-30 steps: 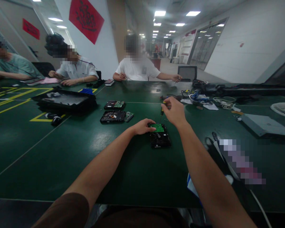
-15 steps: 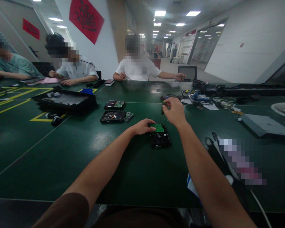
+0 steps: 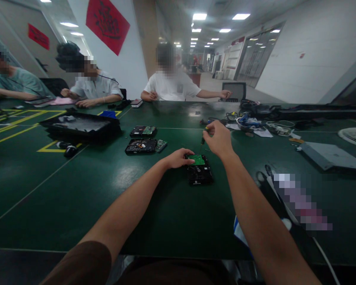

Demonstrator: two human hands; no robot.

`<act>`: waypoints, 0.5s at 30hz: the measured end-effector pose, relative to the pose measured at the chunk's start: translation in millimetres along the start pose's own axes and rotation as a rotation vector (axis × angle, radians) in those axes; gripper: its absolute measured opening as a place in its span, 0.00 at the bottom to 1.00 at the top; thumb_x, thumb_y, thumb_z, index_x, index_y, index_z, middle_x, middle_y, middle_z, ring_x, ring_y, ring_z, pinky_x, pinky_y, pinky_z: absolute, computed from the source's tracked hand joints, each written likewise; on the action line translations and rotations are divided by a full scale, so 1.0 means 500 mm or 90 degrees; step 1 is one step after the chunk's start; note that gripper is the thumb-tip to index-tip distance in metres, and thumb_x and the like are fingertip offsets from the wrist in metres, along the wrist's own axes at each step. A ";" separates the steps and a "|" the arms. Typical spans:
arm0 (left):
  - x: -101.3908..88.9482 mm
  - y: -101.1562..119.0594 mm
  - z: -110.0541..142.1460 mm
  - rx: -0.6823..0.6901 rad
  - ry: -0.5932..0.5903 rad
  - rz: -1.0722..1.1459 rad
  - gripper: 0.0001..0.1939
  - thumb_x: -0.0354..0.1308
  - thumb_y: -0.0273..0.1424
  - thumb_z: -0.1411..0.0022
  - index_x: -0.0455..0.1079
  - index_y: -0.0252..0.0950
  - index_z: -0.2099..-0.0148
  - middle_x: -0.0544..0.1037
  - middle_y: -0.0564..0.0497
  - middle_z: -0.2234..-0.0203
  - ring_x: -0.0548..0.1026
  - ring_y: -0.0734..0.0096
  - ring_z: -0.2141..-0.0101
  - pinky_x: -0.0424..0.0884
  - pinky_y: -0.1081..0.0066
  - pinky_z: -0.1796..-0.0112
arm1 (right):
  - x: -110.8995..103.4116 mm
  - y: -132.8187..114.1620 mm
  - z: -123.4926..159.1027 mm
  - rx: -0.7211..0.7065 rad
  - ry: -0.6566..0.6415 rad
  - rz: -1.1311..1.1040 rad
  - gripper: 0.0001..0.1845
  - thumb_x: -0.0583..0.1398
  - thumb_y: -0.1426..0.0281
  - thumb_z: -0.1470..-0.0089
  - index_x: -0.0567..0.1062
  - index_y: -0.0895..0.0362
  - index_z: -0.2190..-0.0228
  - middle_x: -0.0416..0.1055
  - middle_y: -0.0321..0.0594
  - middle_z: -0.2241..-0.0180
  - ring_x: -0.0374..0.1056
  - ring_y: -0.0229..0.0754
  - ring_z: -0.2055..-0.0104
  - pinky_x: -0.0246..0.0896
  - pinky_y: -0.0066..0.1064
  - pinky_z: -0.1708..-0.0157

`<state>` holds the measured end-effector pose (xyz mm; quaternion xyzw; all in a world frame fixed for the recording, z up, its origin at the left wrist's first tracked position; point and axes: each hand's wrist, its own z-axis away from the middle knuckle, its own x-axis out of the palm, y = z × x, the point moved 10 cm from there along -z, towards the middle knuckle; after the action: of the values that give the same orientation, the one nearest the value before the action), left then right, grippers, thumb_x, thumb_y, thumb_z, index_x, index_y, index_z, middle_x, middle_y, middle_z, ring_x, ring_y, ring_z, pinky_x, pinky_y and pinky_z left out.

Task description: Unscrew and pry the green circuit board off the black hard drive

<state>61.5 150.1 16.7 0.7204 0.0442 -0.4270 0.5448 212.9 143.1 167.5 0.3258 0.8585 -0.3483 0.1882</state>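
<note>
A black hard drive (image 3: 200,175) with a green circuit board (image 3: 198,160) at its far end lies on the table in front of me. My left hand (image 3: 179,158) grips its far left part, thumb on the board and fingers along the far edge. Just above the drive's far end, my right hand (image 3: 218,138) is closed around a small screwdriver (image 3: 203,139), which points downward with its thin shaft over the far edge. Whether the tip touches a screw is too small to tell. Tiny bits, perhaps screws, lie beyond the drive.
Two more hard drives (image 3: 141,146) and a loose circuit board (image 3: 161,145) lie ahead to the left. A black tray (image 3: 83,124) stands farther left. Cables (image 3: 246,120), a grey metal box (image 3: 334,156) and a white fan (image 3: 354,137) are on the right. Several people sit across the table.
My right hand has shifted very slightly, and the screwdriver's shaft now shows above the drive's far edge. The left hand and the drive have stayed put.
</note>
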 end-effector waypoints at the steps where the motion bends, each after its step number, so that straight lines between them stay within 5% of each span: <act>1: 0.000 0.000 0.001 -0.004 -0.003 0.000 0.33 0.63 0.48 0.40 0.70 0.32 0.40 0.78 0.48 0.66 0.73 0.68 0.71 0.66 0.70 0.70 | 0.001 0.001 0.000 0.002 -0.002 -0.003 0.06 0.62 0.70 0.45 0.71 0.53 0.63 0.74 0.44 0.61 0.72 0.47 0.62 0.70 0.43 0.58; 15: 0.000 -0.005 0.002 -0.007 0.000 -0.014 0.35 0.62 0.50 0.39 0.69 0.32 0.38 0.76 0.49 0.68 0.72 0.68 0.72 0.65 0.70 0.70 | 0.000 0.000 0.001 -0.012 0.000 0.008 0.07 0.62 0.70 0.45 0.71 0.53 0.62 0.74 0.44 0.61 0.72 0.48 0.61 0.70 0.43 0.58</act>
<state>59.6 150.3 15.1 0.7170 0.0547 -0.4326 0.5438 213.1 142.7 166.9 0.3295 0.8598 -0.3391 0.1930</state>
